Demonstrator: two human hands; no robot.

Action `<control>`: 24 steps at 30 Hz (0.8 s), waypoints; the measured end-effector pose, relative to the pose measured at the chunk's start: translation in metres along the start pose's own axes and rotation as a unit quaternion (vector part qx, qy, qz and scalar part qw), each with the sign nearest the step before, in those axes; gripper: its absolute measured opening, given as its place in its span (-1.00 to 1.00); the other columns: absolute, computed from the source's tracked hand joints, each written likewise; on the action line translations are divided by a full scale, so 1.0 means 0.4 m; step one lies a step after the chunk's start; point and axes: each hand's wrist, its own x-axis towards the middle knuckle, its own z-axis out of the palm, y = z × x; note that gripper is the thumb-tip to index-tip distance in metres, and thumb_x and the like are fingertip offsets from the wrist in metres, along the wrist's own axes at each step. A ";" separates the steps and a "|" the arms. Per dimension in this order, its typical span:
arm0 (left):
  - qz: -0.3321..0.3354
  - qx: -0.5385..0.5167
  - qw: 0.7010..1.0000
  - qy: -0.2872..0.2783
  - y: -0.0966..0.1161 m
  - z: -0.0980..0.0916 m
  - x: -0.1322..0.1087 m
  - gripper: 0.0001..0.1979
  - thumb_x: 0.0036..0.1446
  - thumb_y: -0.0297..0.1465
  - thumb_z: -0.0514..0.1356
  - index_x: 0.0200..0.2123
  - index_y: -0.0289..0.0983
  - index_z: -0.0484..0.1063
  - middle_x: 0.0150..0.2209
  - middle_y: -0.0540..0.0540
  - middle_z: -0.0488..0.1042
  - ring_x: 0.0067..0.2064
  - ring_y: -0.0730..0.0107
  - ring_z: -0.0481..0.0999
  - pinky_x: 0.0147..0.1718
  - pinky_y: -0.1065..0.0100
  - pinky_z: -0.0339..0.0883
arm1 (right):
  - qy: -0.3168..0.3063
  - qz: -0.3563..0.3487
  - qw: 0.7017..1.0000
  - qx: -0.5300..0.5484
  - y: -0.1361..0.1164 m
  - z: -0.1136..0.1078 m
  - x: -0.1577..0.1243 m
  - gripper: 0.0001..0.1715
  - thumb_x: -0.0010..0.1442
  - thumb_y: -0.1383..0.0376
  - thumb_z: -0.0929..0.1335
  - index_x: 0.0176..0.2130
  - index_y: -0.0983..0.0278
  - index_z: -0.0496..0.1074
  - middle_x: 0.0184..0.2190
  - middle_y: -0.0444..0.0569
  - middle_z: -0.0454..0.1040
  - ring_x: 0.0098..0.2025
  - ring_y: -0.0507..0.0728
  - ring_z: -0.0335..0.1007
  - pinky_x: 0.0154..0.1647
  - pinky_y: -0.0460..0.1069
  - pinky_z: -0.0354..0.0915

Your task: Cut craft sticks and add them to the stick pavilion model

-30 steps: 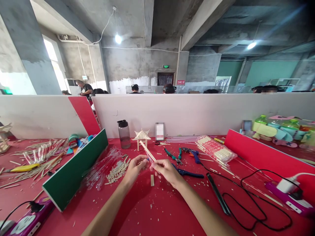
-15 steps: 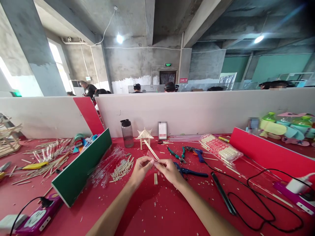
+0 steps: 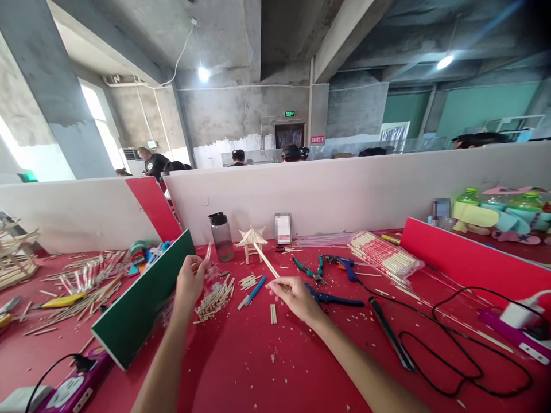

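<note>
My right hand (image 3: 293, 295) is closed around the lower end of a pair of wooden chopsticks (image 3: 267, 261), which point up and away to the left. Their far ends overlap the small stick pavilion (image 3: 253, 237) from my viewpoint; I cannot tell whether they touch it. Off to the left, my left hand (image 3: 190, 278) pinches a thin see-through plastic wrapper (image 3: 209, 253). Below that hand lies a pile of short cut sticks (image 3: 216, 299). Between the hands are a blue pen (image 3: 255, 291) and another small group of stick pieces (image 3: 248, 281).
A dark water bottle (image 3: 221, 238) stands behind my left hand. Green-handled pliers (image 3: 312, 268), a glue gun (image 3: 342, 267), a blue cutter (image 3: 336, 299) and a black cable (image 3: 434, 350) lie to the right. A green divider (image 3: 144, 301) rises at left; packed chopsticks (image 3: 383, 255) lie at right.
My hands were together at the chopsticks. The left has moved away to the left with the plastic wrapper, uncovering the blue pen and stick pieces. My right hand has stayed with the chopsticks.
</note>
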 end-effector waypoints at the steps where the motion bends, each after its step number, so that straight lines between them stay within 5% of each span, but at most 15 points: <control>1: 0.005 0.111 0.994 -0.007 -0.024 -0.023 0.013 -0.79 0.11 -0.18 0.19 -0.35 -0.21 0.35 -0.53 0.04 0.39 -0.50 0.41 0.34 -0.53 0.46 0.07 | -0.002 -0.001 1.000 0.000 -0.003 0.000 0.000 -0.48 0.19 -0.05 0.34 -0.22 0.34 0.59 -0.41 0.02 0.55 -0.47 0.06 0.37 -0.48 -0.09 0.24; 4: 0.019 0.321 0.943 -0.083 -0.084 -0.067 0.029 -0.87 0.10 -0.32 0.17 -0.34 -0.22 0.48 -0.33 -0.11 0.55 -0.31 0.21 0.48 -0.43 0.38 0.13 | -0.012 -0.007 1.000 0.005 -0.006 0.000 -0.001 -0.48 0.20 -0.05 0.33 -0.21 0.34 0.59 -0.41 0.01 0.54 -0.47 0.04 0.36 -0.49 -0.10 0.24; 9: 0.056 0.446 0.886 -0.116 -0.137 -0.083 0.023 -0.63 0.02 -0.56 0.11 -0.13 -0.22 0.57 -0.09 -0.25 0.56 -0.08 -0.05 0.48 -0.24 0.25 0.23 | -0.027 -0.003 0.999 0.032 -0.002 0.001 -0.001 -0.50 0.21 -0.01 0.32 -0.15 0.33 0.56 -0.36 0.00 0.52 -0.48 0.01 0.33 -0.52 -0.11 0.22; 18: 0.050 0.440 0.888 -0.124 -0.165 -0.048 0.026 -0.63 0.04 -0.51 0.12 -0.08 -0.26 0.54 0.15 -0.25 0.42 0.10 -0.09 0.41 0.00 0.14 0.26 | -0.033 0.001 0.999 0.039 0.010 -0.003 0.003 -0.54 0.23 0.04 0.31 -0.11 0.33 0.54 -0.33 0.00 0.51 -0.48 0.00 0.32 -0.52 -0.11 0.23; 24: 0.082 0.413 0.876 -0.236 -0.140 -0.044 0.035 -0.55 -0.02 -0.49 0.19 0.00 -0.22 0.48 0.18 -0.25 0.39 0.25 0.02 0.29 0.22 0.12 0.08 | -0.033 0.008 0.999 0.037 0.002 -0.004 0.002 -0.55 0.22 0.05 0.31 -0.12 0.34 0.54 -0.34 0.00 0.50 -0.48 0.00 0.32 -0.53 -0.12 0.21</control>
